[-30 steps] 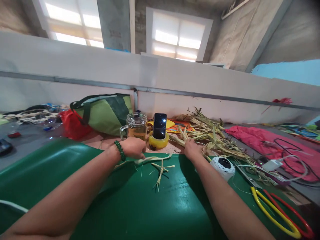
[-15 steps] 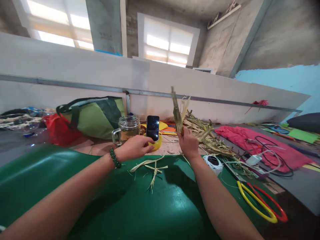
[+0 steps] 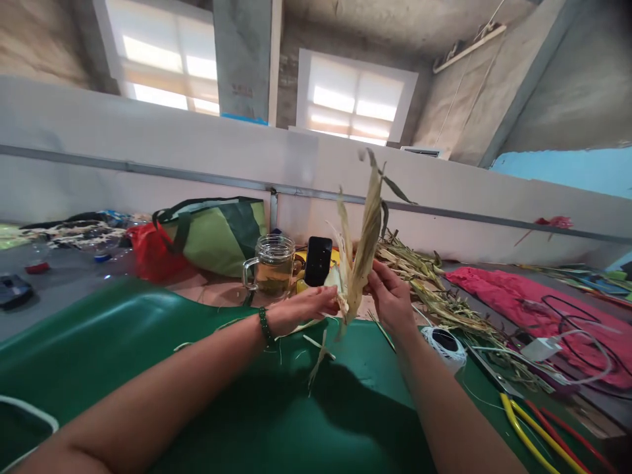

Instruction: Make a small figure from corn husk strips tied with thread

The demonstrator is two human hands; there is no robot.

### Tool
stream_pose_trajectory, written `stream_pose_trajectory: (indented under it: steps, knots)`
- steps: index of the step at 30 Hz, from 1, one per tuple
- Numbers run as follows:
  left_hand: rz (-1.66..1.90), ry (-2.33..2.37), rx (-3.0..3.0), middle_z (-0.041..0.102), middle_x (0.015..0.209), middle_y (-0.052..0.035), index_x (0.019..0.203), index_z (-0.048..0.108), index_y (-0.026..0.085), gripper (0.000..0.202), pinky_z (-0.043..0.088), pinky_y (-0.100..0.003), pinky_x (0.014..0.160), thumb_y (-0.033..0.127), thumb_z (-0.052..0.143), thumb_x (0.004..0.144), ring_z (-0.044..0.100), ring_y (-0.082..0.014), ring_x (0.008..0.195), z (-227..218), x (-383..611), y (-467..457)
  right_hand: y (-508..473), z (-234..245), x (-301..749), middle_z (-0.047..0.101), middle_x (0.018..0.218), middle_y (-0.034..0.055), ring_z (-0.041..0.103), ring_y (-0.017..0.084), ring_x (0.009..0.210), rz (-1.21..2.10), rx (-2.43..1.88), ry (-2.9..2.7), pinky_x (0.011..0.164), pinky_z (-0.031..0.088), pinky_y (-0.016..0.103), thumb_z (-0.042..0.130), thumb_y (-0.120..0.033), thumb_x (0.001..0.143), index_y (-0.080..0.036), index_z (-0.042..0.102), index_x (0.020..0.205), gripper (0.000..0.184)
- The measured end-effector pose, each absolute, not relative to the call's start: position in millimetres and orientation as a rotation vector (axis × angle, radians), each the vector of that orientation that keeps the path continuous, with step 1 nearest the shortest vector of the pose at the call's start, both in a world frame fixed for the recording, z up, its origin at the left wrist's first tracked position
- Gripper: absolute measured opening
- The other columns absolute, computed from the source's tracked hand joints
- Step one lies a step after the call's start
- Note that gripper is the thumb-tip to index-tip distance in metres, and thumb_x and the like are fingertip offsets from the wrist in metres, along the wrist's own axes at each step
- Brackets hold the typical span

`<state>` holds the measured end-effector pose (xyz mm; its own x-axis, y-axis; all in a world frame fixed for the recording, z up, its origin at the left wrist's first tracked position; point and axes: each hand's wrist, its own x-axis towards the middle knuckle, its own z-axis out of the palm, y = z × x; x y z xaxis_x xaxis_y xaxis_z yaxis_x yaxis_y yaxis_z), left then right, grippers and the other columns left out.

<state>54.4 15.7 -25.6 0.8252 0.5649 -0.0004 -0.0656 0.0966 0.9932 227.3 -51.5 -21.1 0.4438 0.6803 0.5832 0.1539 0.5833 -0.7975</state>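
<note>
Both of my hands hold up a bunch of dried corn husk (image 3: 363,250) above the green mat (image 3: 207,401). My right hand (image 3: 392,299) pinches the bunch at its lower right side. My left hand (image 3: 306,308), with a green bead bracelet on the wrist, grips the husk at its left base. The long pale leaves stand upright between the hands. A small tied husk piece (image 3: 318,352) lies on the mat just below them.
A pile of dried husks (image 3: 434,289) lies to the right, by a white thread spool (image 3: 444,343). Behind stand a glass mug of tea (image 3: 269,266), a phone on a yellow stand (image 3: 317,261) and a green bag (image 3: 212,230). Red cloth and cables lie far right; yellow and red scissor handles (image 3: 543,434) lie at the lower right.
My right hand lifted husk from the pile and brought it to the centre. My left hand left the mat and took hold of the husk as well.
</note>
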Motion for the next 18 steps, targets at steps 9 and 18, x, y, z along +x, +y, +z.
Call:
stream_pose_trajectory:
  steps: [9,18]
  knots:
    - [0.642,0.382,1.272,0.057,0.071,0.0003,0.074,0.058,0.013,0.051,0.038,-0.019,0.059,0.055,0.08,0.053,0.05,-0.0072,0.062,-27,63,6,-56,-21,204,0.065,0.078,0.0,0.056,0.011,0.062,0.445,-0.879,-1.096,0.058,0.049,0.025,0.07,-0.048,0.07,-0.021,0.063,0.098,0.04]
    - [0.899,0.527,1.4,0.051,0.062,0.0043,0.074,0.056,0.011,0.052,0.033,-0.019,0.053,0.05,0.081,0.051,0.042,-0.005,0.056,-16,64,-2,-61,-25,201,0.069,0.081,0.0054,0.063,0.02,0.076,0.16,-1.141,-1.219,0.071,0.05,0.032,0.062,-0.051,0.077,-0.018,0.062,0.087,0.035]
